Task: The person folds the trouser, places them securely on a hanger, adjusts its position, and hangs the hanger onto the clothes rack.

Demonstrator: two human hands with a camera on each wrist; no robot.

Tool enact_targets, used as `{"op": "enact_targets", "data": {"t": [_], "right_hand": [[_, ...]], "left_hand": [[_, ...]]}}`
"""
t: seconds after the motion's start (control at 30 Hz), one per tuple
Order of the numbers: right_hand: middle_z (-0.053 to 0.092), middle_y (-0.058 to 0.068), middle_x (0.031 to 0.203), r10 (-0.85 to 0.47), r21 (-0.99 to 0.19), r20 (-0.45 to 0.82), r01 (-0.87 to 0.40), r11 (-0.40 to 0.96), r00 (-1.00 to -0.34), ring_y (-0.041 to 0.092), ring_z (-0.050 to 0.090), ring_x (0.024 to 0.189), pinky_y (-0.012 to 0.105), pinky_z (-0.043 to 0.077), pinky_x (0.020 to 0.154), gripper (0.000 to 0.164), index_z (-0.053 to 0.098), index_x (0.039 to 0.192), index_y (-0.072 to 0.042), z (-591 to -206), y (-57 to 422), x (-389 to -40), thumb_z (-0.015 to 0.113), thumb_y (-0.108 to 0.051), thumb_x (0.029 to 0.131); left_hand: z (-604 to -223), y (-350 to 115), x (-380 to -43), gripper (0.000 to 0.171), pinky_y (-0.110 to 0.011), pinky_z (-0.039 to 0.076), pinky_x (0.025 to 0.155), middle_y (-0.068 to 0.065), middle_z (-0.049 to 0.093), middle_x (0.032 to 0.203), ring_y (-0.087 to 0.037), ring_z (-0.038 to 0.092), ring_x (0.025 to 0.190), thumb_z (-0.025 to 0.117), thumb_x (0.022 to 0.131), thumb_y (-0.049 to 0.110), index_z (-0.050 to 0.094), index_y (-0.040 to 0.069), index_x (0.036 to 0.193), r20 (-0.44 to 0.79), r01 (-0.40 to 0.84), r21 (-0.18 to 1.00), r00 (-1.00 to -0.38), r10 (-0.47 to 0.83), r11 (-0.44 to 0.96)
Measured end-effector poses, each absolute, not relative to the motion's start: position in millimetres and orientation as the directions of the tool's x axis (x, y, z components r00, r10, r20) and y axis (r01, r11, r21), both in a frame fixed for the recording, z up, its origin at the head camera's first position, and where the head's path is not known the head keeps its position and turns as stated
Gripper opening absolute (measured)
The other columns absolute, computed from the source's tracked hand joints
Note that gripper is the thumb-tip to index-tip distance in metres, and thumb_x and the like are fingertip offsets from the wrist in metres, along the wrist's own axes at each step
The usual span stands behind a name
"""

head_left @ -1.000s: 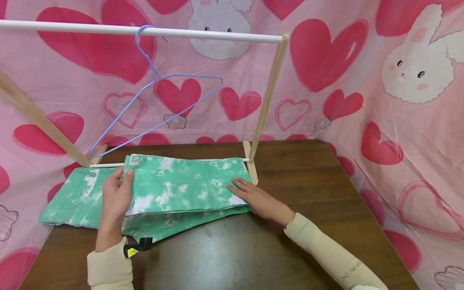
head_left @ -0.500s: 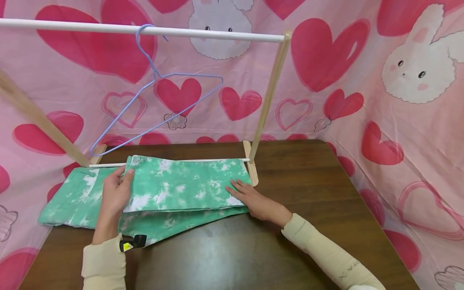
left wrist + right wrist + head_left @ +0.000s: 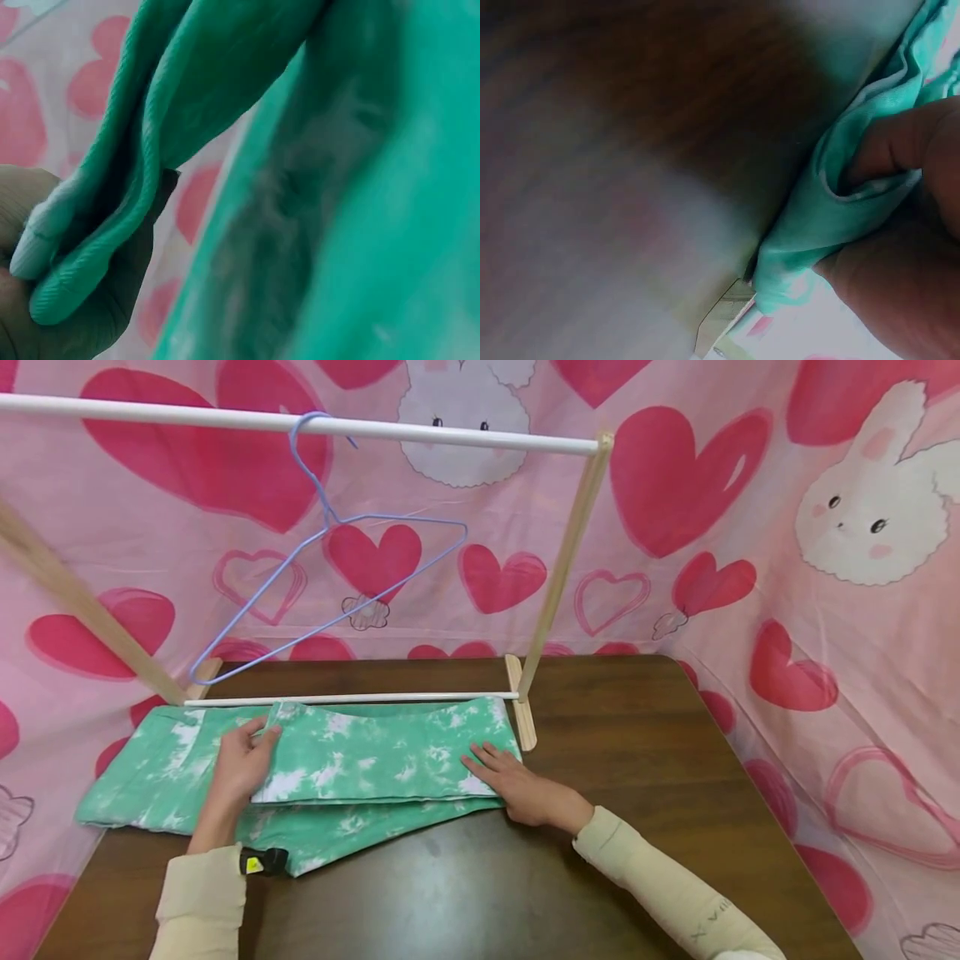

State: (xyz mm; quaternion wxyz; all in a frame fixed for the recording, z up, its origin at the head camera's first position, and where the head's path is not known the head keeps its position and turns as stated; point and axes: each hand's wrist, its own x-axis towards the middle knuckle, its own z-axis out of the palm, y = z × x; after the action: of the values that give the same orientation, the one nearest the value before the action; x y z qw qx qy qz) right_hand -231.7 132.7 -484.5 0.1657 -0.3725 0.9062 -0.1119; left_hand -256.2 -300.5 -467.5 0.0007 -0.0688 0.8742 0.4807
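Observation:
Green-and-white tie-dye trousers (image 3: 390,756) lie folded on the wooden table, one part doubled back over the rest. My left hand (image 3: 243,764) grips the left end of the upper layer; in the left wrist view, two hem edges (image 3: 112,232) sit between its thumb and fingers. At the right-hand fold, my right hand (image 3: 525,785) has its fingers spread over the cloth. In the right wrist view, one digit (image 3: 900,142) tucks into the green fold (image 3: 832,202) and the hand holds the cloth from both sides.
Behind the trousers stands a rack with a white top rail (image 3: 450,437), wooden posts (image 3: 566,568) and a low white bar (image 3: 360,698). A blue hanger (image 3: 326,518) hangs from the rail. Bunny-and-heart fabric (image 3: 825,635) encloses the brown table (image 3: 622,760).
The upper layer of the trousers has come down and nearer, uncovering the low bar behind. My right hand has shifted slightly left and nearer, while my left hand keeps its grip.

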Motion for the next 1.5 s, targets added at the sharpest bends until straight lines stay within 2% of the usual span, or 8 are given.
{"op": "enact_targets", "data": {"t": [0.1, 0.17, 0.27, 0.57, 0.9, 1.17, 1.3, 1.5], "right_hand": [[0.006, 0.013, 0.171, -0.698, -0.329, -0.246, -0.619, 0.713, -0.673, 0.033, 0.003, 0.158, 0.053, 0.016, 0.125, 0.087, 0.016, 0.164, -0.012, -483, 132, -231, 0.056, 0.014, 0.092], [0.005, 0.012, 0.172, -0.690, -0.326, -0.261, -0.611, 0.721, -0.675, 0.032, 0.002, 0.158, 0.054, 0.016, 0.125, 0.083, 0.014, 0.164, -0.012, -482, 132, -230, 0.056, 0.009, 0.095], [0.003, 0.012, 0.172, -0.686, -0.331, -0.277, -0.604, 0.725, -0.672, 0.032, 0.001, 0.158, 0.054, 0.015, 0.125, 0.080, 0.013, 0.164, -0.011, -481, 131, -230, 0.055, 0.003, 0.098], [0.008, 0.017, 0.170, -0.704, -0.367, -0.247, -0.609, 0.704, -0.665, 0.035, 0.004, 0.157, 0.053, 0.015, 0.125, 0.073, 0.015, 0.162, -0.003, -481, 130, -228, 0.045, 0.011, 0.097], [0.010, 0.013, 0.171, -0.714, -0.416, -0.228, -0.596, 0.686, -0.662, 0.031, 0.005, 0.158, 0.049, 0.015, 0.126, 0.084, 0.018, 0.163, -0.007, -484, 132, -224, 0.045, 0.024, 0.090], [0.010, 0.012, 0.171, -0.702, -0.427, -0.227, -0.579, 0.695, -0.675, 0.030, 0.005, 0.158, 0.049, 0.016, 0.125, 0.085, 0.020, 0.163, -0.007, -482, 133, -222, 0.048, 0.026, 0.089], [0.008, 0.013, 0.171, -0.708, -0.453, -0.260, -0.565, 0.690, -0.656, 0.032, 0.004, 0.158, 0.051, 0.015, 0.125, 0.082, 0.018, 0.163, -0.007, -478, 133, -224, 0.053, 0.016, 0.093], [0.011, 0.010, 0.171, -0.721, -0.547, -0.308, -0.504, 0.668, -0.621, 0.027, 0.005, 0.158, 0.048, 0.016, 0.126, 0.069, 0.020, 0.163, -0.007, -466, 136, -236, 0.055, -0.024, 0.106]], "left_hand": [[-479, -308, -257, 0.069, -0.038, 0.052, 0.074, -0.040, 0.059, 0.121, -0.030, 0.065, 0.093, 0.040, 0.110, 0.037, 0.025, -0.014, 0.154, -0.172, -0.169, 0.794, -0.984, -0.051, 0.584], [-487, -313, -257, 0.074, -0.043, 0.052, 0.085, -0.043, 0.044, 0.142, -0.045, 0.058, 0.118, 0.043, 0.109, 0.038, 0.019, -0.014, 0.155, -0.230, -0.182, 0.787, -0.973, 0.008, 0.590], [-495, -323, -255, 0.080, -0.044, 0.052, 0.092, -0.044, 0.033, 0.150, -0.054, 0.042, 0.136, 0.052, 0.107, 0.035, 0.012, -0.015, 0.156, -0.274, -0.171, 0.799, -0.957, 0.095, 0.576], [-491, -331, -258, 0.072, -0.068, 0.041, 0.102, -0.046, 0.037, 0.146, -0.062, 0.042, 0.131, 0.057, 0.105, 0.029, 0.026, -0.015, 0.153, -0.102, -0.026, 0.793, -0.991, 0.091, 0.609], [-497, -337, -255, 0.075, -0.058, 0.046, 0.097, -0.041, 0.049, 0.140, -0.053, 0.050, 0.128, 0.057, 0.104, 0.040, 0.034, -0.014, 0.150, -0.193, -0.115, 0.765, -0.980, 0.055, 0.634], [-490, -341, -242, 0.082, -0.058, 0.048, 0.094, -0.041, 0.049, 0.135, -0.052, 0.050, 0.123, 0.072, 0.095, 0.040, 0.036, -0.012, 0.148, -0.275, -0.171, 0.722, -0.960, 0.051, 0.670], [-488, -340, -237, 0.081, -0.058, 0.048, 0.093, -0.042, 0.049, 0.135, -0.053, 0.051, 0.122, 0.073, 0.095, 0.037, 0.037, -0.013, 0.147, -0.274, -0.178, 0.716, -0.961, 0.037, 0.675], [-481, -338, -233, 0.077, -0.051, 0.052, 0.086, -0.041, 0.053, 0.130, -0.052, 0.054, 0.117, 0.073, 0.095, 0.035, 0.040, -0.013, 0.145, -0.236, -0.157, 0.700, -0.972, 0.018, 0.696]]}}
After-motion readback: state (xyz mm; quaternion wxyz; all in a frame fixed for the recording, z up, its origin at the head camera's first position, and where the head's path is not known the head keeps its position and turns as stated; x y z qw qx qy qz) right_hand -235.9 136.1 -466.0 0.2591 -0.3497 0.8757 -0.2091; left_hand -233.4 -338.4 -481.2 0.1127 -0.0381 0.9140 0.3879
